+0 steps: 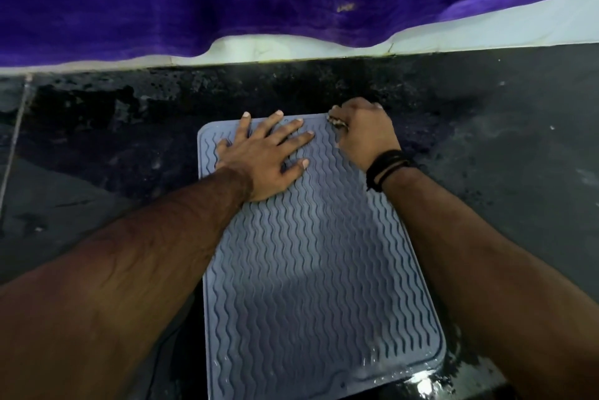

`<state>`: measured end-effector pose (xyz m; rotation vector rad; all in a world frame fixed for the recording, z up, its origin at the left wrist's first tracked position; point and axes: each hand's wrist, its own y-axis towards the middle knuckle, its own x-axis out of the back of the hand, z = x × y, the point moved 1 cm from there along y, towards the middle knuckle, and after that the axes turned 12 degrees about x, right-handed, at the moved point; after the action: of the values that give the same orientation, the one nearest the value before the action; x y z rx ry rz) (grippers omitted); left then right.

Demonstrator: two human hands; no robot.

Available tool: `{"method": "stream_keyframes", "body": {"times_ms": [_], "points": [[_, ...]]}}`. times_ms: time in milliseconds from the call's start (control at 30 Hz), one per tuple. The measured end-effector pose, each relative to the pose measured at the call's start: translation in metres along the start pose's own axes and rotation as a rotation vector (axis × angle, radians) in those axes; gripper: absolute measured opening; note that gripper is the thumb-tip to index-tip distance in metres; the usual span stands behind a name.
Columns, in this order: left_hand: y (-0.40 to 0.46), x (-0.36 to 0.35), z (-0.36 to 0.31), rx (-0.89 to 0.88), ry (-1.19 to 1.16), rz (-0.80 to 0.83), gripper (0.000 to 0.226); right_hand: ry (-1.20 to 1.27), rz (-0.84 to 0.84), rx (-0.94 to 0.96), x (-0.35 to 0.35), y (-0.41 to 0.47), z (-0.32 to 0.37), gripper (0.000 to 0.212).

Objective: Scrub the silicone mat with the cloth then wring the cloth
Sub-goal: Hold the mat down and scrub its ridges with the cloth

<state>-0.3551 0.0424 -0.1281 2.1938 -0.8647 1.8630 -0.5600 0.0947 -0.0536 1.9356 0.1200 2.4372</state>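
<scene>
At mat (311,253) corner, right hand (364,132) grip nearly hides cloth (337,121).

No readable text, label, brand, number or sign is found anywhere in view. Only a moulded wavy relief pattern is carried by the silicone mat (311,253); no lettering is seen.

Both forearms are bare to the frame's edge, with no sleeves showing. The right wrist carries a black wristband (387,167) of several thin cords bunched together (one loose end hangs off its near side). The left hand (264,159) wears nothing.
</scene>
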Motion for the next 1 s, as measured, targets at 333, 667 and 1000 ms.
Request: {"method": "stream_keyframes", "body": {"times_ms": [333, 667, 1000], "points": [[-0.001, 0.001, -0.001, -0.011, 0.019, -0.012, 0.078, -0.012, 0.072, 0.026, 0.004, -0.044, 0.007, 0.031], [-0.002, 0.000, -0.001, -0.006, 0.006, -0.009, 0.078, -0.011, 0.039, 0.007, -0.002, -0.015, 0.004, 0.033], [-0.002, 0.002, -0.001, -0.013, 0.006, -0.005, 0.081, 0.008, -0.022, 0.041, 0.003, -0.015, 0.001, 0.032]]}}
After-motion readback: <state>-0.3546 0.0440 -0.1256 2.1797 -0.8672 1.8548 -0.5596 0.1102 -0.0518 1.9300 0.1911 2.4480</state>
